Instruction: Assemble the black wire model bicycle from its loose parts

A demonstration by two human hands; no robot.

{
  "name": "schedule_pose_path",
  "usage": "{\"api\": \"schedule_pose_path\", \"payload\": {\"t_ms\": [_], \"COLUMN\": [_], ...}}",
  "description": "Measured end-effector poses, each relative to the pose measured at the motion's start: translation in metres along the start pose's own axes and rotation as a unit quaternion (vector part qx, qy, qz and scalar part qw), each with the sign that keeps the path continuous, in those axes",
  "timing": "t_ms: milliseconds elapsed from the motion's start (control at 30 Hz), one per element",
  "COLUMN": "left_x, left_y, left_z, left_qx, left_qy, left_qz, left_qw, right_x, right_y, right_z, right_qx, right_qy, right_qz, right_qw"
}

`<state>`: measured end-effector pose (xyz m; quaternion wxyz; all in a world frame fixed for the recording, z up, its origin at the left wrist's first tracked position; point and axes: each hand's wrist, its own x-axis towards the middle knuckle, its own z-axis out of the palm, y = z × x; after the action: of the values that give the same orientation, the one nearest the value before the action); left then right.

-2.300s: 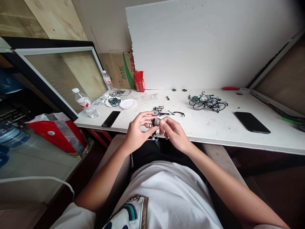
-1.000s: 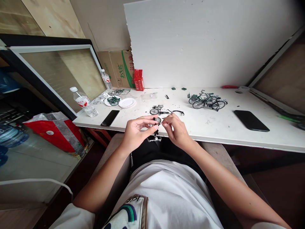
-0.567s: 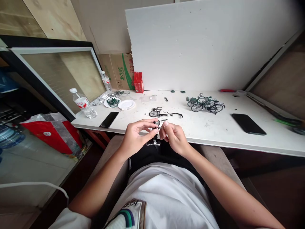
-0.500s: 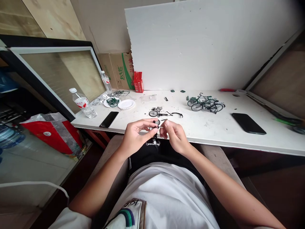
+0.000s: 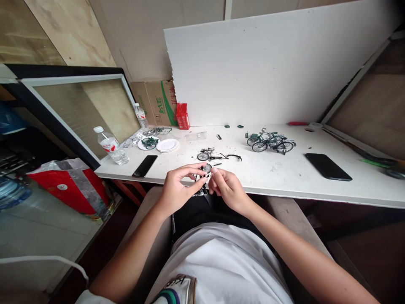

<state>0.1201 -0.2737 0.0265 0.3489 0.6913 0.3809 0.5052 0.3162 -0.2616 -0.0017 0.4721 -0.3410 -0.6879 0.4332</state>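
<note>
Close to the table's front edge, my left hand (image 5: 179, 183) has its thumb and fingers closed on a partly built black model bicycle (image 5: 200, 192). Much of that model hides behind the fingers; a small spoked wheel (image 5: 207, 168) shows above the thumb. My right hand (image 5: 229, 185) is right beside it, thumb and forefinger pinched together near the model. Whatever the pinch holds is too small to make out. Just beyond both hands lie another small wheel (image 5: 203, 156), a thin black frame piece (image 5: 219, 158) and a curved black mudguard-like strip (image 5: 234, 156).
Assembled model bicycles (image 5: 272, 143) stand to the right, near a black phone (image 5: 328, 166). On the left are a second phone (image 5: 144, 166), a water bottle (image 5: 111, 145), a white plate (image 5: 167, 145) and green bicycle parts (image 5: 149, 143). A red box (image 5: 182, 116) stands at the back.
The view has tilted up slightly, so the scene sits lower. My right hand has come closer to my left and turned a little; the thin pin-like piece at its fingertips no longer shows clearly.
</note>
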Motion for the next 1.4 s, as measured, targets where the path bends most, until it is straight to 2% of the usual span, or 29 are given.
{"api": "schedule_pose_path", "payload": {"t_ms": [100,267,433,700,967,1400], "left_x": [0.0,0.002,0.001,-0.003,0.001,0.006], "left_y": [-0.002,-0.003,-0.001,-0.004,-0.003,-0.003], "left_z": [-0.001,-0.005,-0.005,0.002,-0.002,-0.008], "left_qx": [0.005,-0.011,-0.021,-0.006,-0.039,-0.048], "left_qy": [0.004,0.006,-0.003,-0.031,-0.016,-0.015], "left_qz": [0.006,-0.009,-0.009,0.003,-0.024,-0.047], "left_qw": [1.0,1.0,1.0,1.0,0.999,0.998], "right_x": [-0.001,0.0,-0.001,-0.004,-0.002,0.002], "right_y": [-0.003,0.0,0.006,0.006,0.004,0.009], "right_z": [0.003,0.001,0.0,0.002,-0.006,-0.007], "right_qx": [0.06,0.062,0.004,0.02,0.009,0.009], "right_qy": [-0.025,0.004,0.037,0.002,-0.008,0.005], "right_qz": [0.054,-0.011,-0.06,-0.012,-0.033,-0.053], "right_qw": [0.996,0.998,0.998,1.0,0.999,0.999]}}
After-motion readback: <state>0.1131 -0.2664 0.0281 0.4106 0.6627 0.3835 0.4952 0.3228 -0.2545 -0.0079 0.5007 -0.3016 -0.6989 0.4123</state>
